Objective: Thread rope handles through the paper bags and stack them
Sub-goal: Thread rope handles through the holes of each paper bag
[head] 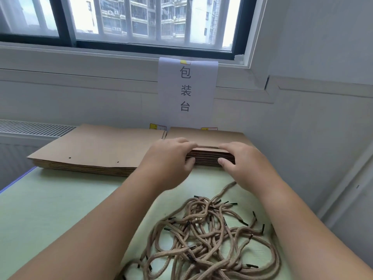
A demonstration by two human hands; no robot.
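Observation:
Two stacks of flat brown paper bags lie at the back of the green table (50, 203). The left stack (96, 148) shows two punched holes near its front edge. Both hands are at the front edge of the right stack (207, 136). My left hand (171, 158) has its fingers on the top bag and its thumb against the stack's edge. My right hand (240, 160) mirrors it, fingers on top and thumb at the front edge, pinching the top bag. A tangled pile of tan rope handles (210, 237) with black tips lies near me on the right.
A white paper sign (186, 91) with printed characters hangs on the wall behind the stacks, under a window. A radiator grille (34, 128) sits at the left. The wall runs close along the table's right side.

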